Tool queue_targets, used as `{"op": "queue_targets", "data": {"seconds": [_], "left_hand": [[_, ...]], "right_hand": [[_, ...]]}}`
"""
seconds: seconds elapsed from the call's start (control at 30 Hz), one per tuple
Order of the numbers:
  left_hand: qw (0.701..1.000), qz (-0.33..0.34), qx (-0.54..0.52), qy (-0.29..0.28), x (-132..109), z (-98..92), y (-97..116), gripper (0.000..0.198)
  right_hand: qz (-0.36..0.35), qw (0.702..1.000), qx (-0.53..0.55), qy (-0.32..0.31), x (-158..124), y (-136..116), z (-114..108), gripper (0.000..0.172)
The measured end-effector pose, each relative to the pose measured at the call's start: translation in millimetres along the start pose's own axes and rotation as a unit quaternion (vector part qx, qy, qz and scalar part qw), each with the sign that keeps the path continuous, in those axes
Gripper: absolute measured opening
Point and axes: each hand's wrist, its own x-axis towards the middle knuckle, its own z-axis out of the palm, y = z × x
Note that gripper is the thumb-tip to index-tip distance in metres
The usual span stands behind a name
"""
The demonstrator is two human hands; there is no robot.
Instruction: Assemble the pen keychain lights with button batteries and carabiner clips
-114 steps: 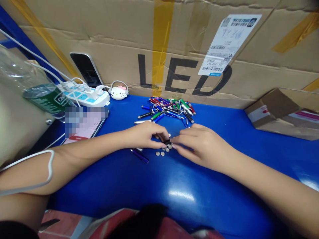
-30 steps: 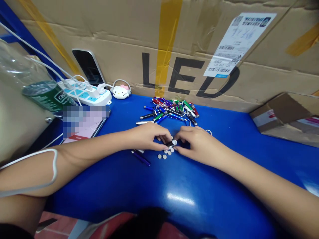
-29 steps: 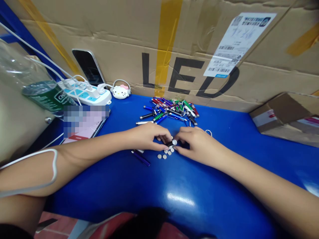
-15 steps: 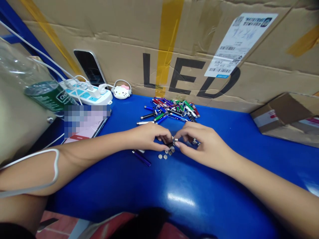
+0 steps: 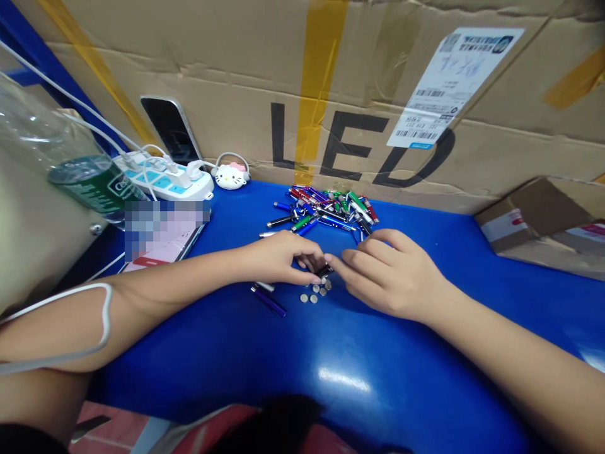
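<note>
My left hand [image 5: 278, 257] rests on the blue table [image 5: 283, 353], thumb and fingers pinched on a small black tube [image 5: 322, 271] at their tips. My right hand [image 5: 387, 272] meets it from the right, fingers pressed together against the tube's end; what they hold is hidden. Several small silver button cells [image 5: 316, 291] lie on the table just below the fingertips. A purple tube [image 5: 268, 299] lies beside my left hand. Behind both hands sits a pile of coloured mini flashlights [image 5: 331, 211].
A large cardboard box marked LED [image 5: 359, 94] walls the back. At the left stand a power strip [image 5: 163, 180], a cat-shaped charger [image 5: 230, 177], a phone [image 5: 171, 129], another phone [image 5: 161, 243] and a plastic bottle [image 5: 61, 157]. A small carton [image 5: 539, 221] sits at the right.
My right hand, which held a silver button cell at the tube's end a second ago, has closed in flat against the tube. My left hand has stayed put.
</note>
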Motion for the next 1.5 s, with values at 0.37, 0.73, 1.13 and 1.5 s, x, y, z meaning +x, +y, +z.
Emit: {"op": "queue_targets", "data": {"seconds": [0.37,0.73,1.13,1.5], "left_hand": [[0.996,-0.029,-0.087,0.006,0,1.5,-4,0.018],[0.999,-0.027,-0.036,0.008,0,-1.0,2,0.019],[1.000,-0.018,-0.021,0.012,0,-1.2,3,0.019],[1.000,-0.005,0.013,0.024,0,-1.6,5,0.025]], "right_hand": [[0.081,0.981,0.173,-0.042,-7,4,-2,0.027],[0.276,0.905,0.260,-0.193,-32,57,-14,0.018],[0.269,0.878,0.345,-0.195,-20,37,2,0.010],[0.360,0.847,0.390,-0.044,2,4,-3,0.008]]}}
